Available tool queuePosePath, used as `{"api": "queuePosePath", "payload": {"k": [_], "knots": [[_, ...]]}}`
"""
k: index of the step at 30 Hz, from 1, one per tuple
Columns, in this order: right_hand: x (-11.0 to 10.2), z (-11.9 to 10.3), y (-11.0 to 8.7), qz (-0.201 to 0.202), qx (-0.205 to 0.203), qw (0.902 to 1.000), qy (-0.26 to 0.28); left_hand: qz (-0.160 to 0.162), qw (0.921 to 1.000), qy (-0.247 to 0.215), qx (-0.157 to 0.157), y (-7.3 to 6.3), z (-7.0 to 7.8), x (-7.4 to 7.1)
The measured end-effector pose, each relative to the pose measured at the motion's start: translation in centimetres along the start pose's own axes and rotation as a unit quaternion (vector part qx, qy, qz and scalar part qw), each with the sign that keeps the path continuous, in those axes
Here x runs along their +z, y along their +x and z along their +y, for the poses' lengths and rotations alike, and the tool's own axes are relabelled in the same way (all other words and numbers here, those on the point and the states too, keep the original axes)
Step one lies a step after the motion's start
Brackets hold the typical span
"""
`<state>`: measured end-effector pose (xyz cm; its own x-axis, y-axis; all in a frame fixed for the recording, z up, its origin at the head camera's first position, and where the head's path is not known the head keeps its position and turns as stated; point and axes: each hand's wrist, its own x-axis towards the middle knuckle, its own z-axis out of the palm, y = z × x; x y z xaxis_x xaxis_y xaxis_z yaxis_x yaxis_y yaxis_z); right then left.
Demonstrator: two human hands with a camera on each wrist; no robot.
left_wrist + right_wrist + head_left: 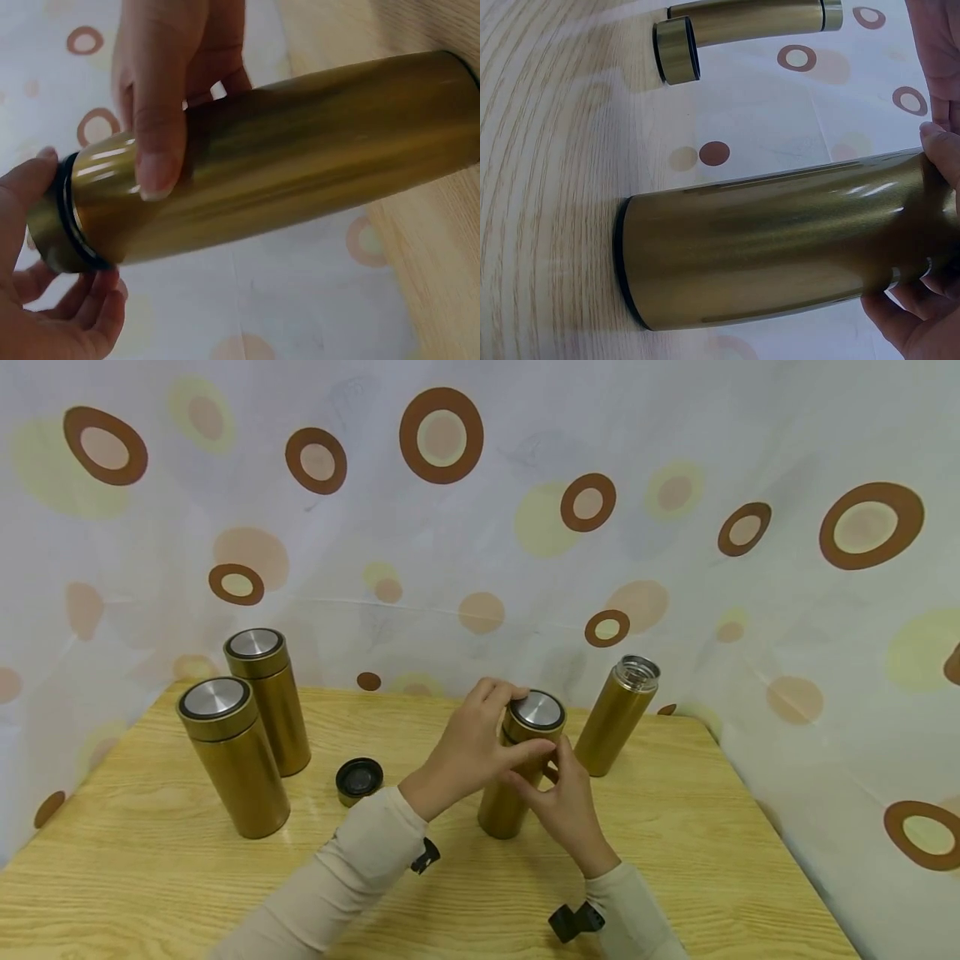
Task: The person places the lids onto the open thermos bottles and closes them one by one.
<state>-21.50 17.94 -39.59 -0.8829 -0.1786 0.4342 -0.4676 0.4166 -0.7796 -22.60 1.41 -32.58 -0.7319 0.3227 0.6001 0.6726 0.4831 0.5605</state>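
Observation:
A gold vacuum flask (501, 810) stands upright on the table, its lid (539, 710) topped by a brushed silver disc. My left hand (467, 747) grips that lid, with the thumb in front and fingers around the far side. Just below, my right hand (567, 802) holds the upper body of the flask between thumb and fingers. A dark seam and a thin silver line show between lid and body in the left wrist view. Behind and right of my hands stands an uncapped gold flask (617, 718), its steel mouth bare.
Two capped gold flasks, a nearer one (240, 768) and a farther one (281, 710), stand at the left. A loose lid (358, 778) lies on the wooden table (712, 860) between them and my left forearm. Behind the table hangs a patterned cloth (480, 543).

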Motion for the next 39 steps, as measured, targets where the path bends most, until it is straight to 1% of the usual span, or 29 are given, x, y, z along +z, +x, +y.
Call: {"api": "queuePosePath", "payload": {"k": [3,6,9,12,14,20,22,24,26,28,30,31,33,35,37,39], "knots": [[-0.1,-0.1,0.0,-0.001,-0.004,1.0,0.008,-0.039,0.9982,-0.045,-0.004,0.4,-0.6,-0.7],[-0.2,-0.2,0.0,0.001,-0.003,1.0,0.01,-0.084,0.993,-0.082,-0.009,0.9,-1.2,-1.4],[-0.2,0.0,0.0,0.001,0.003,1.0,0.006,-0.129,0.9838,-0.124,-0.013,1.4,-1.9,-1.9],[-0.2,0.1,0.1,0.0,0.006,1.0,0.005,-0.161,0.9727,-0.166,-0.014,1.7,-2.4,-2.1],[-0.2,-0.1,0.1,-0.001,0.009,1.0,0.002,-0.175,0.967,-0.185,-0.014,1.8,-2.5,-2.2],[-0.5,-2.9,-0.1,0.0,0.02,0.9998,-0.01,-0.197,0.9592,-0.202,-0.022,1.9,-2.5,-2.2],[-0.6,-3.3,-0.1,0.0,0.017,0.9998,-0.009,-0.199,0.9562,-0.212,-0.03,1.9,-2.6,-2.1],[-0.5,-3.2,-0.1,0.0,0.014,0.9999,-0.007,-0.198,0.9546,-0.219,-0.035,1.8,-2.7,-2.0],[-0.4,-2.4,-0.1,0.001,0.014,0.9999,-0.002,-0.195,0.9582,-0.207,-0.034,1.6,-2.8,-1.9],[-0.2,-1.5,-0.1,0.002,0.012,0.9999,-0.002,-0.186,0.9655,-0.179,-0.035,1.2,-2.6,-1.8],[-0.1,-0.7,-0.1,0.003,0.01,0.9999,-0.004,-0.167,0.9758,-0.137,-0.033,0.8,-2.2,-1.5],[0.0,-0.3,-0.1,0.004,0.01,0.9999,-0.006,-0.155,0.9808,-0.113,-0.035,0.6,-1.9,-1.3],[0.0,0.0,-0.1,0.003,0.006,0.9999,-0.007,-0.125,0.9879,-0.08,-0.044,0.1,-1.1,-0.8],[0.0,0.1,-0.1,0.003,0.004,1.0,-0.008,-0.086,0.9937,-0.052,-0.049,-0.3,-0.4,-0.2],[0.0,0.1,0.0,0.004,0.005,0.9999,-0.012,-0.043,0.9968,-0.032,-0.058,-0.5,0.2,0.5],[0.0,0.1,0.0,0.004,0.005,0.9998,-0.019,0.004,0.9977,-0.014,-0.067,-0.7,0.5,1.1]]}}
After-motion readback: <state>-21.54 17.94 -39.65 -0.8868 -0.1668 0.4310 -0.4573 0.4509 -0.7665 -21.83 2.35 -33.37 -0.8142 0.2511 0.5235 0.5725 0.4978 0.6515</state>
